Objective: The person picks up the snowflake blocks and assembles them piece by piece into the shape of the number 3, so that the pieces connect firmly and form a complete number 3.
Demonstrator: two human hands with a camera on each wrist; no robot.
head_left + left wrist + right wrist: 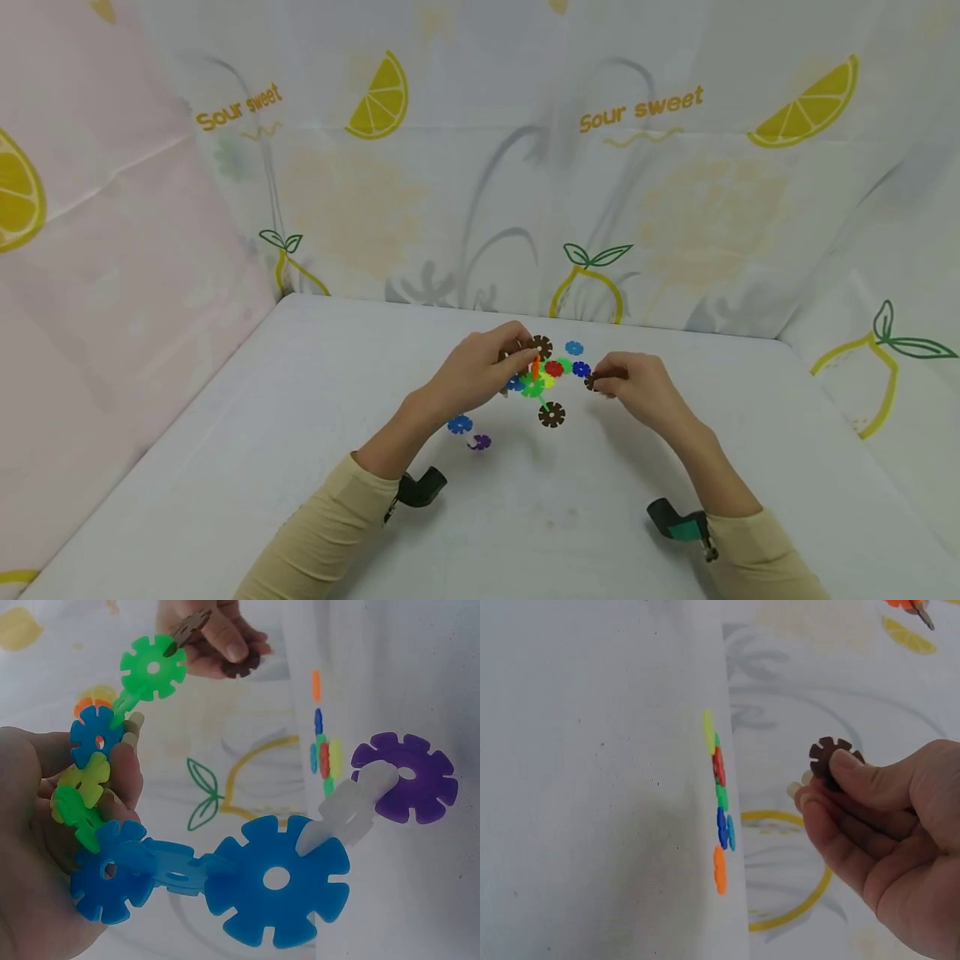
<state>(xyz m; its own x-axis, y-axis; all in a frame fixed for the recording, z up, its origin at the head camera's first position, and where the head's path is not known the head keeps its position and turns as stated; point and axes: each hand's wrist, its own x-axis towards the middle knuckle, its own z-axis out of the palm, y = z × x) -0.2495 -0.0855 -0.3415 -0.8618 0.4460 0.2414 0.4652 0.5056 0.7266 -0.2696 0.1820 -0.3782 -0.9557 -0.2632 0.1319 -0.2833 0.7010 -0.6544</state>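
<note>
My left hand holds a linked chain of slotted plastic discs, several of them, above the table. In the left wrist view, two blue discs joined by a smaller-looking blue link lie nearest, the larger-looking blue disc leading to a white disc and a purple disc at the end. Upward run yellow, blue and green discs, with a brown disc slotted into the top green disc. Between thumb and fingers, my right hand pinches a separate brown disc, apart from the chain.
Loose discs lie farther back on the white table, among them a yellow disc, a red disc and an orange disc. A lemon-printed cloth hangs behind and at the sides.
</note>
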